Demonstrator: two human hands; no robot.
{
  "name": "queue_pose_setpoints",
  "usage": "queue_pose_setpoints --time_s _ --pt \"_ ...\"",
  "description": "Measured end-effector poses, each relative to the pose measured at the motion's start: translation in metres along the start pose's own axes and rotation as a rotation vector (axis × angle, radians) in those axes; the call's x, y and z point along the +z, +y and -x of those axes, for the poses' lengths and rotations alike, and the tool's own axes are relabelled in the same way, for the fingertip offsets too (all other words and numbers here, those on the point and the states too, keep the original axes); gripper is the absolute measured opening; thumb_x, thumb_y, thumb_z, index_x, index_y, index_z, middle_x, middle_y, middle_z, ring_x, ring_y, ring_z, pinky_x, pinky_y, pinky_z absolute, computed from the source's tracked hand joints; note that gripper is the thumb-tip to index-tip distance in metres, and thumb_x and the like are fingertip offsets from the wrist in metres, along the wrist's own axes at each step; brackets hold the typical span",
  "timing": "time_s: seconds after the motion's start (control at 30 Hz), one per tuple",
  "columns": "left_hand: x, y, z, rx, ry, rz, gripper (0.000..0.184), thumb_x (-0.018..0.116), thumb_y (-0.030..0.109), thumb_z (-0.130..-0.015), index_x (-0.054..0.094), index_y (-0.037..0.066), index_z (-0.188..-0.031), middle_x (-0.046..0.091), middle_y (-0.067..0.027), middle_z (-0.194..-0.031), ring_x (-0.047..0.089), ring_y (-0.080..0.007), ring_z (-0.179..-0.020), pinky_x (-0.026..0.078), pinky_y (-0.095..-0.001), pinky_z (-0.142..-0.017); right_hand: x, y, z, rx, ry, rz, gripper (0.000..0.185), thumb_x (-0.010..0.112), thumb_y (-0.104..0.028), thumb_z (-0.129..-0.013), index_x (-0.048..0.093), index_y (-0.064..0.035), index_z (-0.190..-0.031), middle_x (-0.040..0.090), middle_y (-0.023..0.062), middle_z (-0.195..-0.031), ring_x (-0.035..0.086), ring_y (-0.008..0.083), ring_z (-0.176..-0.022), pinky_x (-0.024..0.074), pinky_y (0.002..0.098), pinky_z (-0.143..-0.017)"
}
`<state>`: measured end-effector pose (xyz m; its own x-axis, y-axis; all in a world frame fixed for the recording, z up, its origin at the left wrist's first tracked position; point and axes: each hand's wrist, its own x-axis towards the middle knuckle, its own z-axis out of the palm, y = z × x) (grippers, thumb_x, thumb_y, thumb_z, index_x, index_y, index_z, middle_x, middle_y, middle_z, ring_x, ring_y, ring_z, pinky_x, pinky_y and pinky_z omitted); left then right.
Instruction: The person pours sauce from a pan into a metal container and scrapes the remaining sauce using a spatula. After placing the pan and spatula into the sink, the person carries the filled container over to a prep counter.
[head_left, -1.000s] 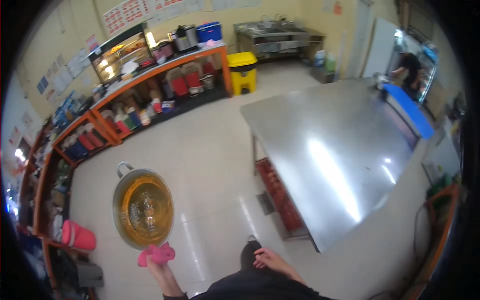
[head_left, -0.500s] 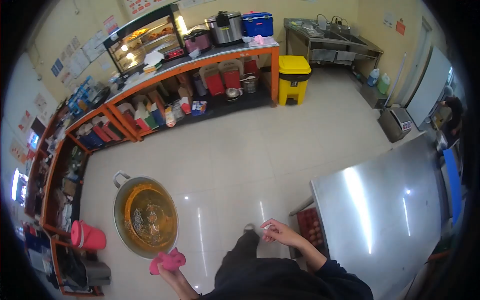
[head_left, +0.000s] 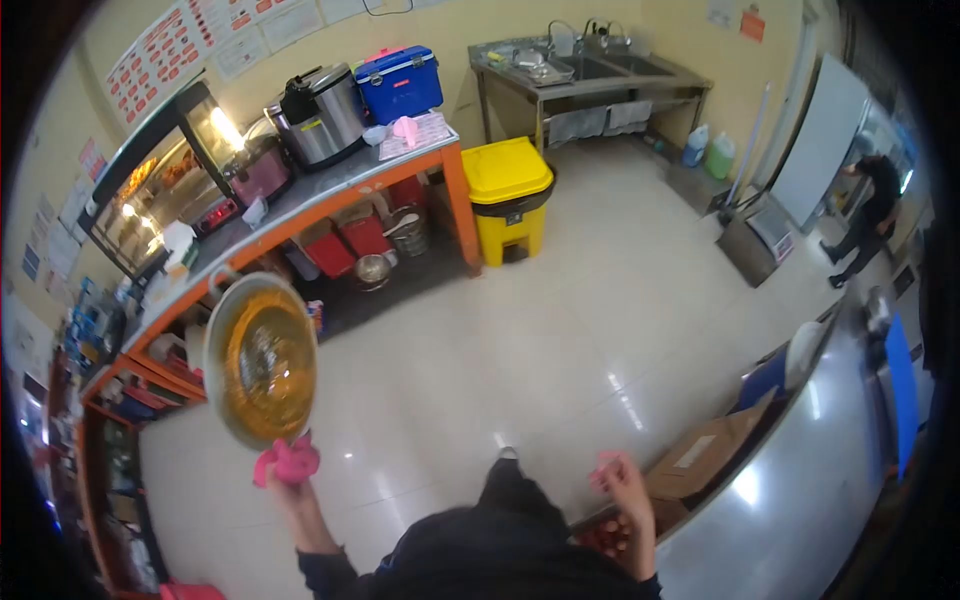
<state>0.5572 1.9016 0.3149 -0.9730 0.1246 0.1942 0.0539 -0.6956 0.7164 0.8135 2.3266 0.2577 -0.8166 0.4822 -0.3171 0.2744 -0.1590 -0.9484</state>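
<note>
Metal wok (head_left: 217, 375) (1) w/ amber liquid (head_left: 270, 360), L-ctr of frame. L hand (head_left: 291, 492) grasps 1 pink cloth (head_left: 290, 461) against wok's lower rim. R hand (head_left: 626, 487), lower R, fingers curled, can't tell if holding smth. 1 yellow bin (head_left: 508, 228) upper ctr, 1 blue cooler (head_left: 402, 88) top ctr-L.

Wall poster (head_left: 160, 62), orange sign (head_left: 752, 26), cooler label (head_left: 401, 86), lettering too blurred to read

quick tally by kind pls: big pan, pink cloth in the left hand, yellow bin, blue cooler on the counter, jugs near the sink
big pan: 1
pink cloth in the left hand: 1
yellow bin: 1
blue cooler: 1
jugs: 2
Total: 6
</note>
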Motion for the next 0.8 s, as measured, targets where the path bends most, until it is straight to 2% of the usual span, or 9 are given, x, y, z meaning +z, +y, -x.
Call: queue_pose_setpoints --time_s 0.03,0.13,0.27,0.37,0.57,0.6,0.7,0.77,0.8 --pt "0.012 0.002 -0.033 0.003 -0.157 -0.002 0.038 0.040 0.010 -0.070 0.040 0.000 -0.106 0.046 -0.0141 -0.109 0.049 -0.0331 -0.098 0.043 -0.0408 -0.085 0.004 -0.012 -0.030 -0.043 0.041 0.025 0.021 0.046 -0.009 -0.084 0.045 -0.0069 -0.105 0.060 0.0068 -0.079 0.057 0.0112 -0.071 0.0441 0.0213 -0.058" --pt "0.082 -0.028 -0.119 -0.025 0.357 -0.102 0.041 0.041 0.010 -0.068 0.041 0.000 -0.108 0.048 -0.0138 -0.109 0.048 -0.0312 -0.100 0.043 -0.0394 -0.086 0.013 -0.091 -0.127 -0.082 0.052 0.084 0.021 0.048 -0.008 -0.083 0.045 -0.0071 -0.104 0.059 0.0063 -0.076 0.057 0.0116 -0.069 0.0446 0.0220 -0.058" --pt "0.116 -0.085 -0.226 -0.018 0.253 -0.012 0.044 0.041 0.010 -0.071 0.037 -0.003 -0.113 0.050 -0.0116 -0.108 0.049 -0.0268 -0.101 0.039 -0.0399 -0.091 0.038 -0.174 -0.272 -0.263 -0.035 0.117 0.020 0.049 -0.008 -0.082 0.047 -0.0060 -0.102 0.058 0.0054 -0.072 0.056 0.0112 -0.066 0.0441 0.0221 -0.058" --pt "0.133 -0.127 -0.302 0.023 0.382 0.061 0.031 0.040 0.007 -0.075 0.036 0.001 -0.105 0.052 -0.0109 -0.103 0.049 -0.0334 -0.099 0.049 -0.0337 -0.061 0.054 -0.229 -0.384 -0.326 -0.073 0.208 0.017 0.050 -0.008 -0.082 0.048 -0.0045 -0.099 0.057 0.0049 -0.069 0.056 0.0103 -0.064 0.0433 0.0218 -0.057" --pt "0.145 -0.189 -0.444 0.049 0.301 -0.002 0.037 0.044 0.010 -0.075 0.036 0.002 -0.110 0.051 -0.0097 -0.106 0.050 -0.0261 -0.100 0.042 -0.0391 -0.086 0.041 -0.353 -0.600 -0.555 0.158 0.279 0.010 0.050 -0.009 -0.082 0.053 -0.0033 -0.090 0.055 0.0038 -0.065 0.053 0.0087 -0.061 0.0418 0.0214 -0.056" --pt "0.150 -0.201 -0.460 0.121 0.347 -0.076 0.041 0.041 0.015 -0.078 0.036 0.002 -0.116 0.048 -0.0094 -0.110 0.045 -0.0233 -0.106 0.035 -0.0391 -0.093 0.032 -0.372 -0.636 -0.606 0.206 0.292 0.010 0.050 -0.010 -0.082 0.054 -0.0030 -0.088 0.055 0.0041 -0.065 0.053 0.0083 -0.061 0.0415 0.0213 -0.056" --pt "0.165 -0.231 -0.510 0.191 0.537 -0.067 0.043 0.042 0.017 -0.079 0.035 0.001 -0.118 0.046 -0.0107 -0.112 0.043 -0.0242 -0.109 0.033 -0.0402 -0.095 0.002 -0.435 -0.758 -0.744 0.350 0.543 0.014 0.050 -0.014 -0.084 0.056 -0.0011 -0.085 0.057 0.0055 -0.064 0.053 0.0091 -0.060 0.0411 0.0227 -0.055" --pt "0.167 -0.259 -0.539 0.279 0.702 -0.202 0.046 0.049 0.025 -0.078 0.035 0.000 -0.113 0.045 -0.0122 -0.116 0.053 -0.0262 -0.094 0.044 -0.0379 -0.083 -0.020 -0.468 -0.876 -0.883 0.415 0.610 0.014 0.051 -0.013 -0.082 0.058 -0.0003 -0.084 0.058 0.0092 -0.065 0.056 0.0147 -0.061 0.0424 0.0266 -0.055" --pt "0.195 -0.277 -0.553 0.345 0.685 -0.240 0.046 0.049 0.028 -0.078 0.036 0.000 -0.113 0.045 -0.0140 -0.116 0.055 -0.0259 -0.086 0.049 -0.0329 -0.064 -0.030 -0.479 -0.936 -0.961 0.448 0.678 0.013 0.052 -0.011 -0.081 0.058 -0.0003 -0.084 0.060 0.0119 -0.067 0.058 0.0194 -0.061 0.0436 0.0299 -0.056"
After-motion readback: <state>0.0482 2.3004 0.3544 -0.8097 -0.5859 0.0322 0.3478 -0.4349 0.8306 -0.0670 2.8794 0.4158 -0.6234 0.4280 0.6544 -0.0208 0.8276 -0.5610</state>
